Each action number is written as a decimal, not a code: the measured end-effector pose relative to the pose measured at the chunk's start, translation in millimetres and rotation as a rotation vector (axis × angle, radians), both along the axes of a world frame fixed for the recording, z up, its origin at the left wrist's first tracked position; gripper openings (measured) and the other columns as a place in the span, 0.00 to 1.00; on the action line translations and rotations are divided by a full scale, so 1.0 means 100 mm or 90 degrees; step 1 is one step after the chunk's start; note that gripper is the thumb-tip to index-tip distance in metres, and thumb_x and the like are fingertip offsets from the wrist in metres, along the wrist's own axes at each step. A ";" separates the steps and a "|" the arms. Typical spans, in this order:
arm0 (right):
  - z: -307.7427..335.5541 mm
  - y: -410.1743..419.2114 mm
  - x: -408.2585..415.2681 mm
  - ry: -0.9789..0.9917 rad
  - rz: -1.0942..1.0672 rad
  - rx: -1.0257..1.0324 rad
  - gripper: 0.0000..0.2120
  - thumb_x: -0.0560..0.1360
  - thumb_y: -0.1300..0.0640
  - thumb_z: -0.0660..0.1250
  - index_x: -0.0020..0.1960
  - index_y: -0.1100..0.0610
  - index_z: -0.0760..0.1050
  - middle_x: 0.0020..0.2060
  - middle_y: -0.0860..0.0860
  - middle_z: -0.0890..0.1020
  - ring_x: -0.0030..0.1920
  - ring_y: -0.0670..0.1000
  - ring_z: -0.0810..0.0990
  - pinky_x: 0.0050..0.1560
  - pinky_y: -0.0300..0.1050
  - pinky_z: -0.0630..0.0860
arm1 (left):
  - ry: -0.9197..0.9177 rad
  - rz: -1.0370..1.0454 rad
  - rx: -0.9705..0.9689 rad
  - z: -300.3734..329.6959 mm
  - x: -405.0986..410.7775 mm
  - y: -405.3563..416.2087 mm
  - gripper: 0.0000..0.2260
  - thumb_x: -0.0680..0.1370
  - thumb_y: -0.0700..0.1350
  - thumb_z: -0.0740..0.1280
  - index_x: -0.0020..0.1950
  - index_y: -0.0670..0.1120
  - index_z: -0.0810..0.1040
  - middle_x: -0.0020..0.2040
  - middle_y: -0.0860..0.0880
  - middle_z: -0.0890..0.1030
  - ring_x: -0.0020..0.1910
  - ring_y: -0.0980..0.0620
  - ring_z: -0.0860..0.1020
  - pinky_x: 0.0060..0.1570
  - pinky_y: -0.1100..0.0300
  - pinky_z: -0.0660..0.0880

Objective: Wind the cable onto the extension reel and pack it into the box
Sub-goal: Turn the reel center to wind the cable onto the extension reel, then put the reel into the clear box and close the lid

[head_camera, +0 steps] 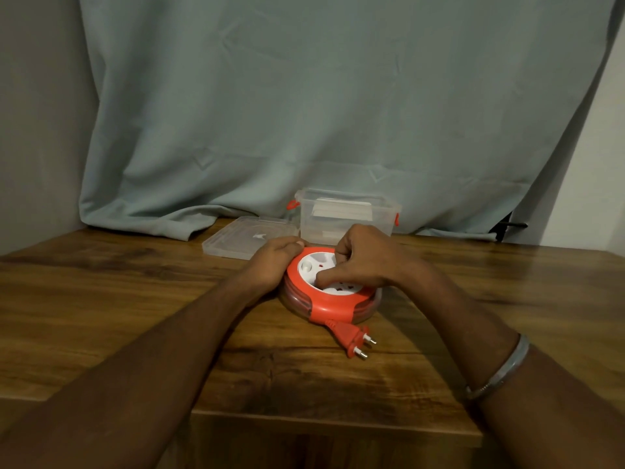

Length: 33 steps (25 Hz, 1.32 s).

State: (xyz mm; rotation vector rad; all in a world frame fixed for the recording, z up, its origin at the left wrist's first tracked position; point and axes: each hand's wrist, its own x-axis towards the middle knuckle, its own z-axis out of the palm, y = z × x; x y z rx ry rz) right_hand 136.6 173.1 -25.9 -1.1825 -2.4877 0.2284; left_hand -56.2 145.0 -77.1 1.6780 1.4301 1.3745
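Observation:
A round red extension reel [329, 304] with a white socket face lies flat in the middle of the wooden table [135, 299]. Its red cable shows wound inside the clear rim, and the red two-pin plug [351, 338] sticks out at the front on a short stub. My left hand [275, 262] grips the reel's left edge. My right hand [363, 260] sits on the white face with fingers curled into its centre. Behind the reel stands a clear plastic box [348, 214] with red latches, open on top, with white card inside.
The box's clear lid [247, 236] lies flat to the left of the box. A grey-green curtain [304, 113] hangs behind the table and drapes onto its back edge. The table's front edge runs near my forearms.

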 end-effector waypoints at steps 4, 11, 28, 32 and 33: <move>-0.01 0.11 0.17 0.136 -0.021 0.036 0.24 0.70 0.30 0.72 0.38 0.52 0.83 0.32 0.48 0.85 0.33 0.45 0.82 0.35 0.46 0.77 | -0.001 -0.009 -0.017 -0.07 -0.04 0.07 0.14 0.83 0.49 0.58 0.53 0.46 0.83 0.47 0.45 0.86 0.48 0.45 0.84 0.57 0.45 0.78; -0.13 0.21 0.16 0.046 -0.081 -0.064 0.27 0.70 0.26 0.68 0.49 0.49 0.84 0.40 0.45 0.86 0.40 0.46 0.85 0.44 0.50 0.83 | 0.212 0.004 -0.005 0.00 0.04 -0.09 0.14 0.81 0.56 0.59 0.60 0.57 0.81 0.55 0.55 0.84 0.52 0.56 0.81 0.57 0.49 0.77; -0.15 0.36 0.34 0.297 -0.134 -0.036 0.18 0.74 0.36 0.72 0.41 0.51 0.85 0.34 0.47 0.85 0.37 0.48 0.82 0.39 0.48 0.79 | 0.222 0.018 0.030 0.11 0.15 -0.34 0.15 0.81 0.60 0.59 0.49 0.54 0.81 0.42 0.54 0.83 0.42 0.59 0.80 0.47 0.51 0.79; 0.03 0.89 0.47 0.504 -0.304 0.027 0.14 0.75 0.43 0.74 0.55 0.50 0.81 0.45 0.50 0.85 0.46 0.53 0.84 0.49 0.51 0.83 | 0.235 0.207 0.158 0.42 0.01 0.16 0.10 0.78 0.47 0.68 0.59 0.54 0.78 0.52 0.54 0.77 0.46 0.58 0.77 0.45 0.61 0.76; 0.09 1.02 0.45 0.532 -0.330 0.013 0.19 0.76 0.44 0.73 0.62 0.51 0.78 0.53 0.53 0.84 0.53 0.56 0.84 0.53 0.50 0.81 | 0.229 0.218 0.177 0.54 -0.04 0.34 0.13 0.77 0.46 0.69 0.62 0.52 0.77 0.56 0.53 0.76 0.49 0.57 0.77 0.49 0.62 0.76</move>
